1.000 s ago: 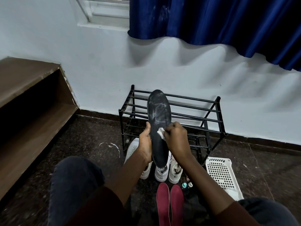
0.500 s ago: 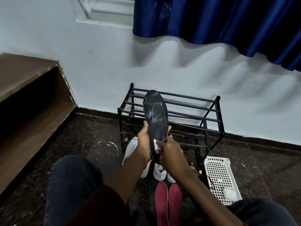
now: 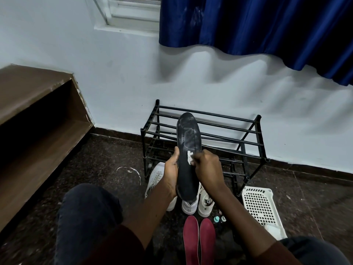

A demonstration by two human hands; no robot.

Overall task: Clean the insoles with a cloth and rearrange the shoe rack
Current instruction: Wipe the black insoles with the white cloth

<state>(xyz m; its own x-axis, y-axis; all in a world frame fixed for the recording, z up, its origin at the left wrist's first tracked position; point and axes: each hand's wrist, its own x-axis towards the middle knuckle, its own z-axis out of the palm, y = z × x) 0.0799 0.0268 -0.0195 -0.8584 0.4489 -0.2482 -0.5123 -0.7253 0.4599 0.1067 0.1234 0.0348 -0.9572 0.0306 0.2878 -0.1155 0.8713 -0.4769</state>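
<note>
A person's left hand point(image 3: 171, 174) is gripping a black insole point(image 3: 186, 159) upright before the shoe rack point(image 3: 248, 142), while the right hand point(image 3: 208, 169) is pinching a white cloth point(image 3: 189, 157) against it; firm, full-length strokes would likely be cleaning best.

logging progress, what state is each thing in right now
black insole, held upright, whitish smears on its face
white cloth, pinched against the insole
left hand, gripping the insole's edge
right hand, pinching the cloth
shoe rack, standing by the wall
white shoes, on the floor before the rack
red insoles, flat on the floor, side by side
</note>
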